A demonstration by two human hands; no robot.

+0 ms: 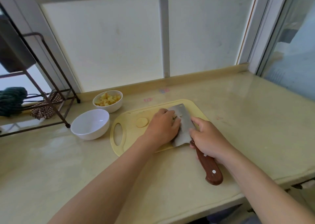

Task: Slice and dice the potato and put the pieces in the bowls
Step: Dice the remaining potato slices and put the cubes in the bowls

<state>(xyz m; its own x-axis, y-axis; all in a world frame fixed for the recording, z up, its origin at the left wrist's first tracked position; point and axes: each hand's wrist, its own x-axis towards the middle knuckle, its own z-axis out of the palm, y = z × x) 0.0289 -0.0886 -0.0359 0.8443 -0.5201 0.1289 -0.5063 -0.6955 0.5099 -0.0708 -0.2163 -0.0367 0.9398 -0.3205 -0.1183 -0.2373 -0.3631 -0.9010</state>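
**Slicing potato on a yellow board, with two bowls to the left**

A person stands at a pale stone counter (238, 121) below a frosted window. A yellow plastic cutting board (129, 138) lies in front of them.

The left hand (162, 128) rests palm down on the board, its fingers close together and curled under, with the knuckles against the flat of a steel cleaver (183, 133). The hand seems to be holding down the uncut part of the potato, but that piece is hidden beneath it.

The right hand (208, 140) grips the cleaver where the reddish wooden handle meets the blade. Its fingers are wrapped around the handle, and the thumb lies along the side of the blade.

One round potato slice (142, 122) lies flat on the board, just left of the left hand.

Two white bowls stand on the counter left of the board. The far bowl (112, 108) holds diced potato (107, 99). The near bowl (85, 131) has nothing in it.

A dark metal rack (67, 125) stands further left.
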